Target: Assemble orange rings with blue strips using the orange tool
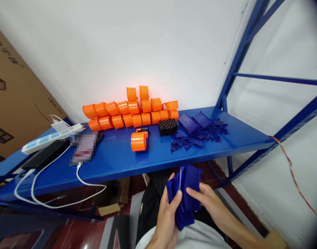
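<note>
Over my lap, in front of the shelf edge, I hold a bunch of dark blue plastic panels [184, 193] upright between both hands. My left hand [170, 205] wraps the bunch from the left, thumb across the front. My right hand [206, 197] grips the rightmost panel, thumb on its face and fingers behind. More blue panels [191, 122] lie stacked on the shelf beyond, with small blue triangular pieces [188, 141] scattered around them. A single orange cylindrical part [139, 141] stands nearer the shelf's front.
Orange cylinders [118, 121] are piled in rows along the wall, beside a cluster of black tubes [168, 127]. On the left are a power strip [53, 136], a black power bank [46, 154] and a cabled phone [86, 147]. Blue posts [237, 52] frame the shelf [114, 157].
</note>
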Demonstrator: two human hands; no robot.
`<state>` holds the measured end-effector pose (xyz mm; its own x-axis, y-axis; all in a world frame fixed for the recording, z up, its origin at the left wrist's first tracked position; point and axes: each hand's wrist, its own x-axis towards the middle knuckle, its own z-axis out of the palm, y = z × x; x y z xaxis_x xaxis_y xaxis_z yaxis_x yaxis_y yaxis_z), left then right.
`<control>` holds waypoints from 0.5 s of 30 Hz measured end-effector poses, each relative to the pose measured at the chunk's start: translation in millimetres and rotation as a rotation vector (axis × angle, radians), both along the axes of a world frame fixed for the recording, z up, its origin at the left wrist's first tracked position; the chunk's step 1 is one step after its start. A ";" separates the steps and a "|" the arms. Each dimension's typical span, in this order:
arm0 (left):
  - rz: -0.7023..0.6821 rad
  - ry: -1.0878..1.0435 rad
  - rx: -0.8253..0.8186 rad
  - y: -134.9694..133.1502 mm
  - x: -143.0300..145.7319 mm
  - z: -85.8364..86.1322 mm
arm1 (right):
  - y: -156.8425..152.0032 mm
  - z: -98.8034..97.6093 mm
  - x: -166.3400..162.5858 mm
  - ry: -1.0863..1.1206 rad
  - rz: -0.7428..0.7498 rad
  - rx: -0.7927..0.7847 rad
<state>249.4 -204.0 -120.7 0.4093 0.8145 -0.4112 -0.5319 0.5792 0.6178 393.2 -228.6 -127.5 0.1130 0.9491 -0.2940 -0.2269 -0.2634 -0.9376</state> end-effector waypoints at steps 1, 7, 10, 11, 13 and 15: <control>0.002 -0.003 -0.005 0.8 -0.4 -0.8 | 0.3 0.9 0.0 0.023 0.000 0.004; -0.008 -0.061 -0.020 4.8 -1.2 -1.3 | 2.1 1.7 3.8 0.052 0.011 -0.014; -0.017 -0.027 -0.004 3.0 0.2 -0.2 | 1.9 -0.3 3.8 0.014 -0.012 -0.037; -0.017 -0.011 0.008 2.1 0.4 0.4 | 1.6 -1.0 3.5 0.013 -0.022 -0.031; -0.020 0.016 0.037 1.1 0.3 2.0 | 1.1 -2.1 3.3 0.023 -0.038 -0.019; -0.030 0.024 0.052 1.2 -0.7 3.7 | 0.8 -2.6 3.5 0.044 -0.046 -0.015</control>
<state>248.7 -202.8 -117.0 0.4243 0.8225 -0.3787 -0.4991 0.5614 0.6602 396.7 -227.8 -130.2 0.1427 0.9388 -0.3134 -0.2797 -0.2655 -0.9226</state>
